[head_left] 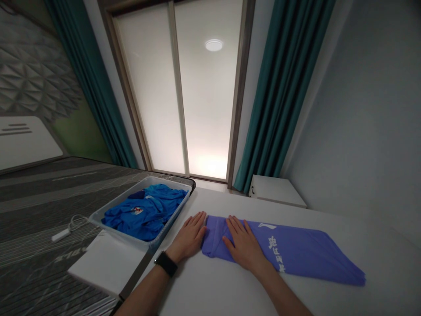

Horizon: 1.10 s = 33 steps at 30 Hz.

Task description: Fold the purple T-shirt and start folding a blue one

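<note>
A purple shirt (302,250) with white print lies folded into a long strip across the white table (210,289). My left hand (190,236) rests at the strip's left end, fingers stretched out, its thumb side along the cloth's edge. Flat on the shirt, just right of that end, lies my right hand (243,243) with its fingers extended and thumb apart. Small creases show in the cloth between the two hands. Part of the fabric is hidden under my right palm.
Left of the table, a clear plastic bin (123,239) holds blue clothes (148,213). It stands partly over a white flat board (108,263) on the dark bed cover (39,197), near a white power strip (61,235). A white cabinet (276,188) stands beyond the table.
</note>
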Each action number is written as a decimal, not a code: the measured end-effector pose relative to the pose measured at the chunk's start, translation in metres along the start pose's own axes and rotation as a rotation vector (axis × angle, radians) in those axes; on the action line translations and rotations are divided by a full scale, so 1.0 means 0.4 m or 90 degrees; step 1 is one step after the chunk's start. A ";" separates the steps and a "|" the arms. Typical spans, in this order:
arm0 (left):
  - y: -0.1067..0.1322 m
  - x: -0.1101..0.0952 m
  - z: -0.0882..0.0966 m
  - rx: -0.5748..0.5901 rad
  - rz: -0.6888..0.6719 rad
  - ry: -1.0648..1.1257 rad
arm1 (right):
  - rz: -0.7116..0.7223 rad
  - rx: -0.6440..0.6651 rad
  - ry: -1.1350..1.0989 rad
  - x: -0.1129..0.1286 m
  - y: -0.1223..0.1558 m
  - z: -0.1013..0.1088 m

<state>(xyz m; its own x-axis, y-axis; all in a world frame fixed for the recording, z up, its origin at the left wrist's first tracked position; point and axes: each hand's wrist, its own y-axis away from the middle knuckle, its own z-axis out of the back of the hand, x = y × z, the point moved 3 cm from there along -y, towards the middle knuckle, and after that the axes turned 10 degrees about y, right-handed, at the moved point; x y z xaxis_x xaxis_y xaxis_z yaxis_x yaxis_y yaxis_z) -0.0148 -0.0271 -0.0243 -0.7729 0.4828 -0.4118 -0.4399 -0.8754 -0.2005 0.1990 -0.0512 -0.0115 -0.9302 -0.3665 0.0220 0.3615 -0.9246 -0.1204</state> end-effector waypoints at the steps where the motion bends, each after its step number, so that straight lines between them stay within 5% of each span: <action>1: 0.001 -0.004 0.003 -0.004 -0.009 0.011 | 0.002 -0.016 0.002 0.004 0.000 0.003; 9: 0.012 -0.068 -0.004 0.053 -0.135 0.020 | 0.007 0.009 -0.020 0.033 0.002 -0.030; 24: 0.010 -0.055 -0.013 0.058 -0.105 0.039 | -0.046 0.001 0.007 -0.026 0.016 -0.016; 29: 0.006 -0.059 0.007 -0.025 -0.079 0.097 | -0.063 0.052 0.005 -0.042 0.021 -0.029; 33: -0.011 -0.122 0.004 -0.058 -0.120 0.062 | -0.074 0.037 0.005 -0.052 0.020 -0.022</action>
<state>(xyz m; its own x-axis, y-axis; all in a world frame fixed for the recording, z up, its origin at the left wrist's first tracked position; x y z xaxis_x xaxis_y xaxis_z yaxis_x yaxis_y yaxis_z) 0.0241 -0.0467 -0.0018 -0.6318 0.6367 -0.4421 -0.5259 -0.7711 -0.3590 0.2205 -0.0501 -0.0218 -0.9666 -0.2552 0.0246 0.2534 -0.9655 -0.0593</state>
